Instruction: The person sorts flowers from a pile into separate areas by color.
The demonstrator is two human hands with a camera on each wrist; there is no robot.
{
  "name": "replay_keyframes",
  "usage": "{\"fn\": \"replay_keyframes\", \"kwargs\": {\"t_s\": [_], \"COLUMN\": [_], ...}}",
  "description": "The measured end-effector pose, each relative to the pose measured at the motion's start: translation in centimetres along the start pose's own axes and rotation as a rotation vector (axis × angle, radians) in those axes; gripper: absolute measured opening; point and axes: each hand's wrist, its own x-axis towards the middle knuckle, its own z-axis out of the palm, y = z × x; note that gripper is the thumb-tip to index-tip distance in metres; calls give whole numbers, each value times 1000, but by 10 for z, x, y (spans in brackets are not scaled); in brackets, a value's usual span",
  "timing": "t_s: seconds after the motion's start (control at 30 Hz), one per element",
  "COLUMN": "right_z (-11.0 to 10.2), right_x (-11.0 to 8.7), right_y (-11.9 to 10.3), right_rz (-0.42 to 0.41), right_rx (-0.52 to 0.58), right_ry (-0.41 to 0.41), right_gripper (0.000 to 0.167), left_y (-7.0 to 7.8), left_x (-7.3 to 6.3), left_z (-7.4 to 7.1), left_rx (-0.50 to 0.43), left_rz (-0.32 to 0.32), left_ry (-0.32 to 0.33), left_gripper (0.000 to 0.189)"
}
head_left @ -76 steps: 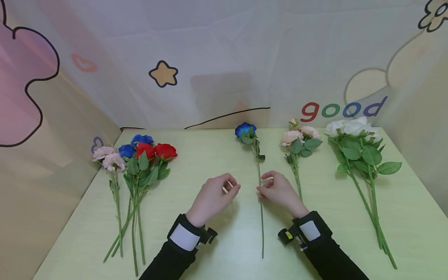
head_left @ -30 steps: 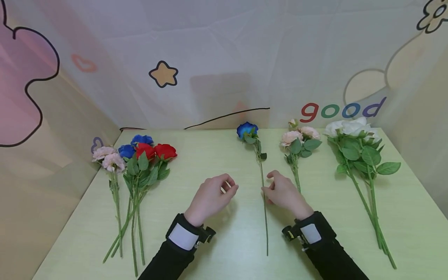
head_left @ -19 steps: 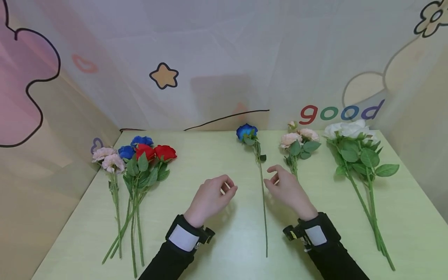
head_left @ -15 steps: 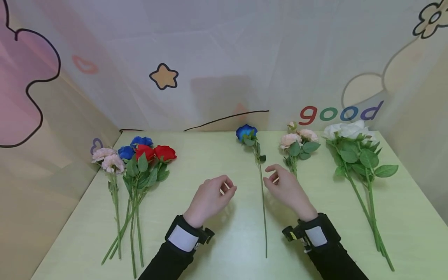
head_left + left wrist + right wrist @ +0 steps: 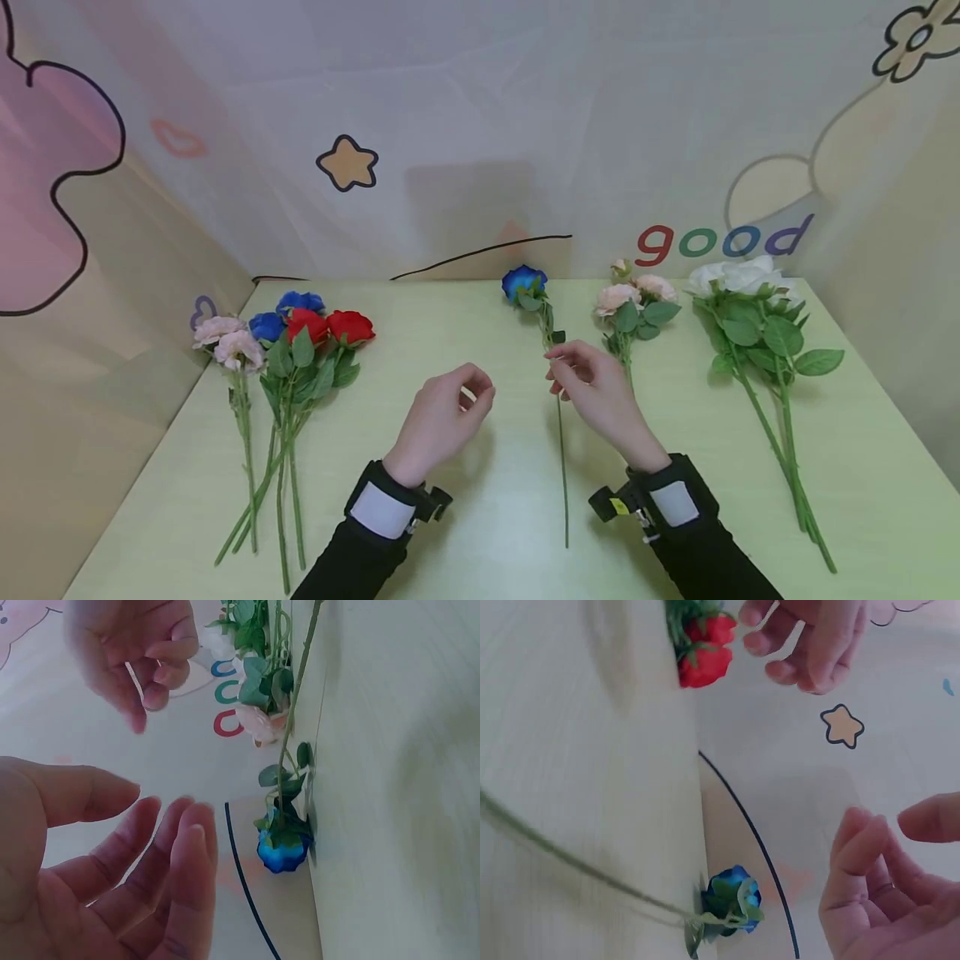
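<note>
A single blue rose (image 5: 522, 282) lies on the table in the middle, its bloom toward the back and its long bare stem (image 5: 565, 475) running toward the front. Over that stem hovers my right hand (image 5: 603, 404), fingers loosely bent and holding nothing; the right wrist view shows a gap between its thumb (image 5: 934, 819) and fingers. My left hand (image 5: 437, 421) hangs above the table, left of the stem. Its fingers are relaxed and nothing lies between them, as the left wrist view shows.
At left lie pale pink carnations (image 5: 238, 350) beside red roses (image 5: 349, 327) and blue roses (image 5: 267, 326) with crossing stems. Light pink roses (image 5: 617, 300) lie just beyond my right hand, and white roses (image 5: 742, 275) farther right. A printed cloth backdrop (image 5: 465, 100) closes off the back.
My right hand has come away from the blue rose's stem, which it was touching, and is now raised over it. The stem's lower end moved slightly right. My left hand stays nearly still.
</note>
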Motion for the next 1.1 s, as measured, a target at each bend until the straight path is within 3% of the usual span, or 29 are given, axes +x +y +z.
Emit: {"fn": "replay_keyframes", "kwargs": {"t_s": [0.2,0.47,0.67,0.83,1.1], "right_z": [3,29,52,72,109], "right_x": [-3,0,3,5,-2], "right_y": [-8,-23,-37,-45,-49], "right_rz": [111,251,291,302,307], "right_rx": [302,599,773,818,765], "right_ry": [-2,-23,-74,-95,-152], "right_gripper": [28,23,20,19,21], "left_y": [-12,-35,-50,-64,-84], "left_x": [-8,-21,-34,-48,-72], "left_z": [-15,-44,-72,-99,-134], "left_rx": [5,154,268,348,430], "left_rz": [-43,-89,-79,-102,-173], "left_ry": [77,61,65,71,65], "left_gripper": [7,7,9,12,15]}}
